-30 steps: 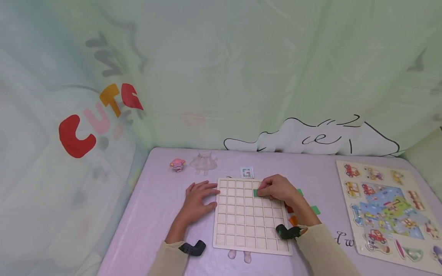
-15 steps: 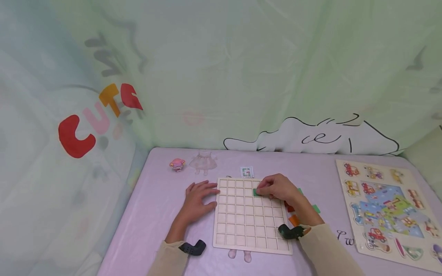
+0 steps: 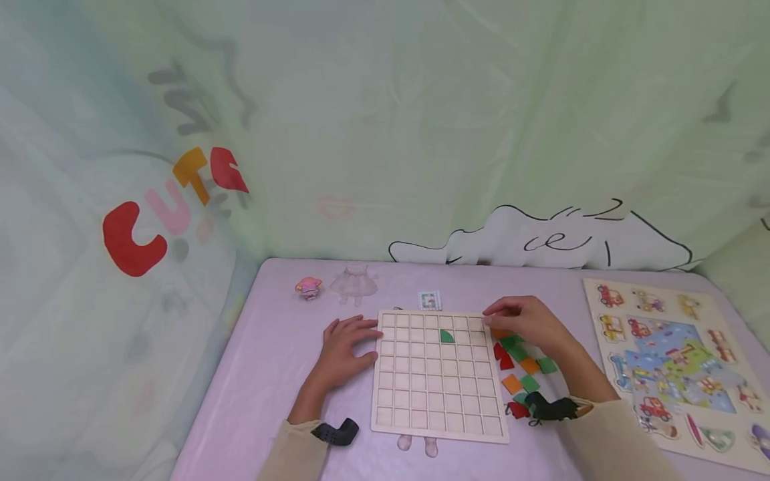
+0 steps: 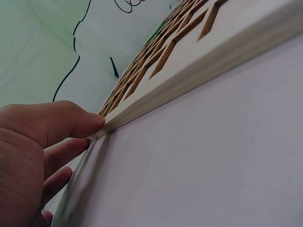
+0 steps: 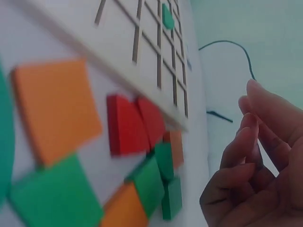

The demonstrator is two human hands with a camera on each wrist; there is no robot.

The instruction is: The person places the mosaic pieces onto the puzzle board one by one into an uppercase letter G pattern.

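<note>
A: What's nearest, w/ 12 o'clock straight away from the person?

B: Grid board (image 3: 419, 383), flat on the table (image 3: 265, 374), then loose tiles (image 3: 529, 365) off its 3 o'clock side. Step, I'd say: setting tiles in cells, prob. early on. Next move calls for a loose tile pinched by its edges & squared to a cell.

A: L hand (image 3: 349, 347)?

B: Approx. 10 o'clock on the board, fingers spread, touching the rim; steadying it, I'd guess.

A: & the green tile (image 3: 447, 336)?

B: In a cell, 2nd row from the far edge, approx. 12 from centre. Quarter-round: square corner points 7–8, curved side faces 1–2. No real long axis; longest span runs 10–11 to 4–5.

A: R hand (image 3: 529, 322)?

B: By the board's 1 o'clock corner, fingers loosely bent, nothing held that I can see. Patterned card (image 3: 430, 300) lies past the far edge, approx. 12.
</note>
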